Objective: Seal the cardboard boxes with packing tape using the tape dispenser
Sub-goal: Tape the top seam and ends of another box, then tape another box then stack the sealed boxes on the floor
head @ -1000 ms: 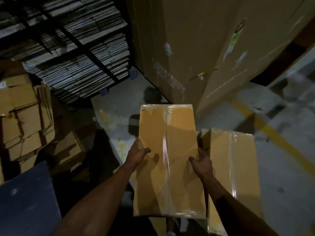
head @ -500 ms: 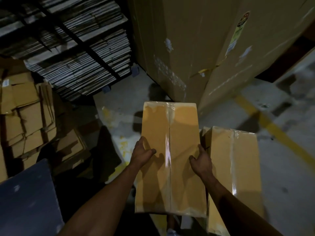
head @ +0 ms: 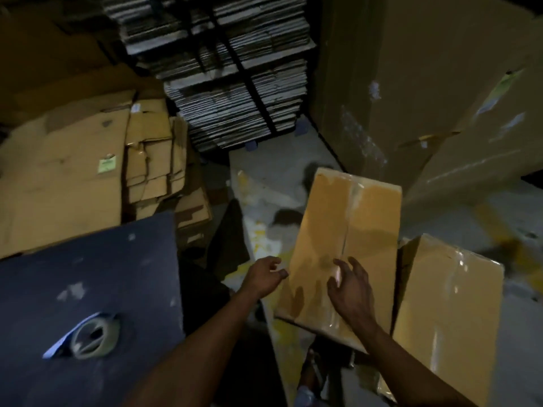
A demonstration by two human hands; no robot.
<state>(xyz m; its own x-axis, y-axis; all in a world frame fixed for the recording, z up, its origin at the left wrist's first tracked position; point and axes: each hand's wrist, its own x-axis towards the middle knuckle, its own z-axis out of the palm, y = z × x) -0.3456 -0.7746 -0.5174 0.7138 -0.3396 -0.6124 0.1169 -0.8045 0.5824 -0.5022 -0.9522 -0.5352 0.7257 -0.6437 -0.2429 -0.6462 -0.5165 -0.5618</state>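
A taped cardboard box (head: 346,230) lies tilted on the floor in the middle, a clear tape strip along its centre seam. A second taped box (head: 446,306) lies right beside it on the right. My left hand (head: 263,277) hovers at the first box's left edge with fingers loosely curled and holds nothing. Above the box's near part, my right hand (head: 351,284) has its fingers spread and is also empty. The tape dispenser (head: 91,337), with its roll of tape, rests on a dark blue table (head: 73,289) at the lower left.
Flattened cardboard boxes (head: 88,174) are piled at the left behind the table. A tall strapped stack of flat sheets (head: 229,83) stands at the back. Large cartons (head: 426,98) rise at the right. A yellow line (head: 496,230) crosses the concrete floor.
Both hands have let go of the middle box, which now lies tilted on the floor. The view has swung left, so the table and dispenser have come into sight.
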